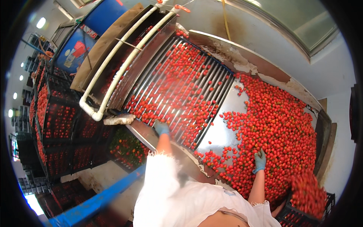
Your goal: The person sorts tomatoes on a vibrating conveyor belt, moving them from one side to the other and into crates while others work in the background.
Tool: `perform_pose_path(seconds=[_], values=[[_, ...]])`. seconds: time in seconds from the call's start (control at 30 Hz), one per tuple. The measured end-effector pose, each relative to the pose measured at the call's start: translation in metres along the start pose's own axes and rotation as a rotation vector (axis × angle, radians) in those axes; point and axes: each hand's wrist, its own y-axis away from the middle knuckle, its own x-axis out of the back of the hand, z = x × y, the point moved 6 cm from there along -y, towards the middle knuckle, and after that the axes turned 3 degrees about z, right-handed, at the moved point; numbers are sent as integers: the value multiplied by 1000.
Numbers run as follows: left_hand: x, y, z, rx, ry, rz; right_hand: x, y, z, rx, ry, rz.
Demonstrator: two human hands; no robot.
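Note:
My left hand, in a blue-green glove, rests at the near edge of a metal roller conveyor, beside small red tomatoes lying on the rollers. Whether its fingers hold anything cannot be told. Gloved the same way, my right hand lies on a large heap of small red tomatoes, its fingers curled; a tomato in them cannot be made out. Between the rollers and the heap shows a shiny metal sheet. White pipes run across the conveyor's far left end.
At the lower right, blurred tomatoes tumble by a black plastic crate, with part of another person's arm beside it. Stacked tomato crates stand on the left. A blue metal bar crosses the lower left. A stone sits near the pipes.

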Motion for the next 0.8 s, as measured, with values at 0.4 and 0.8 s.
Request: perform_pose_path(seconds=[0.4, 0.8], values=[[13, -25, 45, 20, -90, -195, -38, -49, -15, -127, 778, 92], [-13, 52, 95, 541, 1034, -494, -97, -151, -21, -811, -120, 119]])
